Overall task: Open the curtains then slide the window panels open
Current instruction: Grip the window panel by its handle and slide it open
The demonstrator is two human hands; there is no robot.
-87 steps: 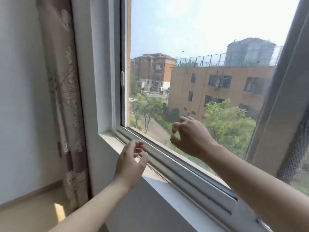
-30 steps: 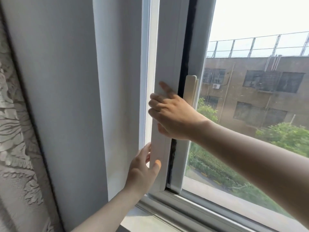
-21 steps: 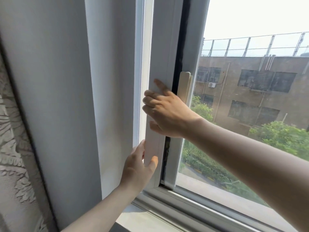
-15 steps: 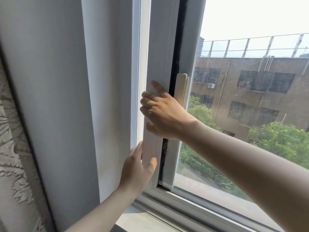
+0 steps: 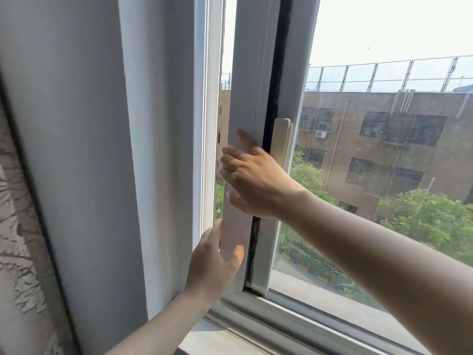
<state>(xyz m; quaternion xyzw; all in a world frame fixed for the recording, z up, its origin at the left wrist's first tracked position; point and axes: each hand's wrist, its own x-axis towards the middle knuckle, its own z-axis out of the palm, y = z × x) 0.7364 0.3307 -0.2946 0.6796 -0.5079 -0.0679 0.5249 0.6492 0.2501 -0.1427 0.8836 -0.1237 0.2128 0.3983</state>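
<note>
The white sliding window panel [image 5: 249, 80] stands just right of the outer frame [image 5: 208, 124], with a narrow gap of open air between them. My left hand [image 5: 212, 265] wraps the panel's left edge low down, thumb on its inner face. My right hand [image 5: 253, 180] grips the same edge higher up, fingers curled round it, index finger stretched along the stile. A cream handle [image 5: 281, 142] sits on the panel just right of my right hand. The patterned curtain [image 5: 18, 239] hangs drawn back at the far left.
A grey wall reveal [image 5: 102, 149] fills the left half of the view. The sill and bottom track [image 5: 268, 319] run along the bottom toward the right. Through the glass I see a brown building [image 5: 384, 139] and green trees.
Since 2.9 s ago, both hands went from the sill to the panel's left edge. In the last second the panel has slid a little right, widening the gap.
</note>
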